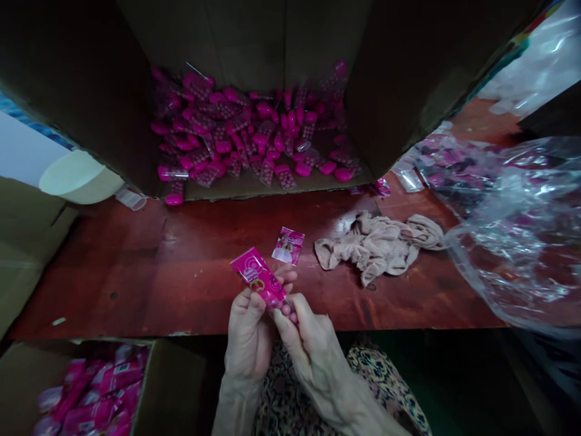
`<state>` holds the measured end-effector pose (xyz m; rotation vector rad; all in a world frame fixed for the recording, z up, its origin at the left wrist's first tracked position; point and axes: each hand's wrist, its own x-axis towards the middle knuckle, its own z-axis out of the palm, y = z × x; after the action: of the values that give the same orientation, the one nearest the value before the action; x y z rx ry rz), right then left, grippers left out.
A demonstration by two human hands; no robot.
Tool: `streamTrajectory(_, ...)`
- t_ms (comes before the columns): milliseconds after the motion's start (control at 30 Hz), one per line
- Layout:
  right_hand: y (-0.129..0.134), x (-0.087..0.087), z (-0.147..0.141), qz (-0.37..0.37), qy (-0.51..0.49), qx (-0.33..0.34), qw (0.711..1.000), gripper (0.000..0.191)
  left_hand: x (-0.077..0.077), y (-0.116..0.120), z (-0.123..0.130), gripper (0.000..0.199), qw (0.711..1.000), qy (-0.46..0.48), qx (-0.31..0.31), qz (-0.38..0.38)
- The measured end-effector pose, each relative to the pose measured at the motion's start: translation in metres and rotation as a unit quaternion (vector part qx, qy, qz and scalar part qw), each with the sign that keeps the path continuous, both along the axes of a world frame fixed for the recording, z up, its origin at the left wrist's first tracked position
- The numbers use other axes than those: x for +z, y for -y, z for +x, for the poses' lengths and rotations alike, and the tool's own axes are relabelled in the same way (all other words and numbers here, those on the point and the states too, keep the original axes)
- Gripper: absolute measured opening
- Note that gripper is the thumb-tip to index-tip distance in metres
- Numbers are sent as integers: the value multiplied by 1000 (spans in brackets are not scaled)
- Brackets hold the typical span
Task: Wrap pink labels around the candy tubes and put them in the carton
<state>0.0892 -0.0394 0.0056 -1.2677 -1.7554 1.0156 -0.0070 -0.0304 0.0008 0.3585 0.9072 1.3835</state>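
Left hand (250, 333) pinching pink printed sleeve (258, 277) near front edge of desk (190, 272); right hand (315, 345) clamping clear bead-filled container (289, 310) at sleeve's lower end. Sleeve likely handling light, slick, crease-prone; container, mostly hidden, seeming stiffer, favouring side grip.

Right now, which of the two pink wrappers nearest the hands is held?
The long pink wrapper with pink balls showing at its lower end, in left hand and right hand; the squarish wrapper lies on the red table.
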Motion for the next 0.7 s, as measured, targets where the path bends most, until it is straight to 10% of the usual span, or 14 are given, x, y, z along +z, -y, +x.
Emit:
streamTrajectory(400, 10, 11, 6, -106, -17, -38, 994, 25, -5, 5, 1, 44, 993, 33, -115, 12)
streamTrajectory(700, 10, -9, -4, -53, -30, -61, 996, 18, 3, 2, 5, 21, 998, -2, -21, -55)
